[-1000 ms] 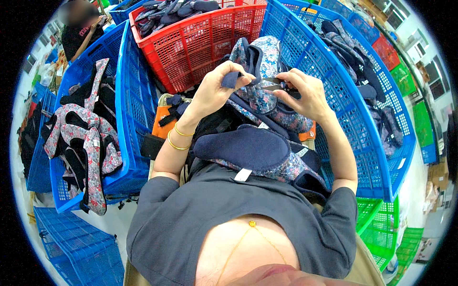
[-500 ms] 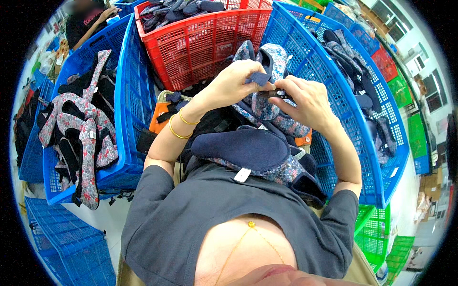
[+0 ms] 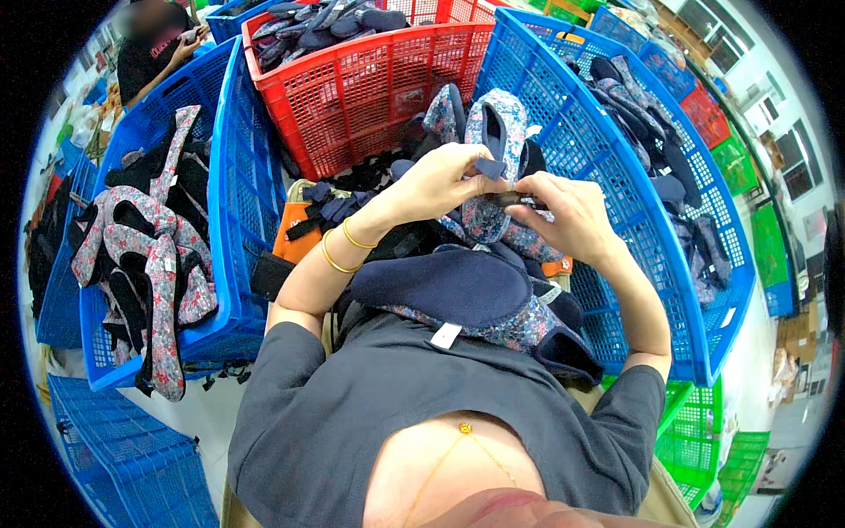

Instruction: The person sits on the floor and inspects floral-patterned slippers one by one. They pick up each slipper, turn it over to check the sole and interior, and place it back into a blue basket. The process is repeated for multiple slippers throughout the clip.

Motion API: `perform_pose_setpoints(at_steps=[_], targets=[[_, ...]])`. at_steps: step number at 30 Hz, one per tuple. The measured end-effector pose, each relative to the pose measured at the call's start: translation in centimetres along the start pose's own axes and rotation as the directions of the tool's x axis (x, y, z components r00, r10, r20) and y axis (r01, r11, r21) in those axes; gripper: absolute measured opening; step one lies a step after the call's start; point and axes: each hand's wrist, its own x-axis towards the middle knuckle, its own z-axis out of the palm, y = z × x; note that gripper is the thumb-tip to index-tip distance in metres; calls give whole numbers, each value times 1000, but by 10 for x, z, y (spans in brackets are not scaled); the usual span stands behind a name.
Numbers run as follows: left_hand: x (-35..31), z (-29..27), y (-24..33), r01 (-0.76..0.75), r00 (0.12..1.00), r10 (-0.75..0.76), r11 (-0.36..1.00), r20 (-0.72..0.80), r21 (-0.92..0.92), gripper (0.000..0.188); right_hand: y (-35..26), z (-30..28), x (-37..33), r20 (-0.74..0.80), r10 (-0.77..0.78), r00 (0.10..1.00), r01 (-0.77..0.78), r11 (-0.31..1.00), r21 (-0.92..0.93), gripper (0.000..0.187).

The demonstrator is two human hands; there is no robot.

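Note:
In front of me my left hand pinches a navy fabric strap, whose end sticks up past the thumb. My right hand closes its fingertips on a small dark piece that meets the left fingers; it may be a buckle, but its shape is mostly covered. Just beneath and behind both hands lie blue floral padded fabric pieces with navy lining. Across my lap rests a larger padded piece, navy on top with a floral side and a white tag.
A blue crate of red-and-grey floral pieces stands at left. Beyond are a red crate of padded pieces and loose dark straps. Another blue crate flanks my right arm, with green crates below. A co-worker is at far left.
Both hands sit slightly lower in the picture, still together at the strap and dark piece. The whole view has shifted a little. The co-worker's arm has moved.

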Motion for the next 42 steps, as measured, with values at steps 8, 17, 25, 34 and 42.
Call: perform_pose_setpoints(at_steps=[8,17,25,34,42], targets=[[-2,6,-7,-13,1000,15,991,18,-135,10,-1,10,-8,-13,21,1000,-21,999,27,25],[-13,-11,-18,-73,997,68,920,-27,-384,23,34,55,-52,191,592,783,-458,340,821,23],[-10,-3,7,-101,926,270,850,-262,518,50,44,84,-55,197,671,715,-425,193,884,15],[-26,21,-44,63,957,-20,988,-290,139,27,49,67,-48,239,706,667,-378,44,925,40],[-28,23,-67,78,985,-171,354,17,-932,45,28,45,-10,196,660,725,-204,-65,977,48]])
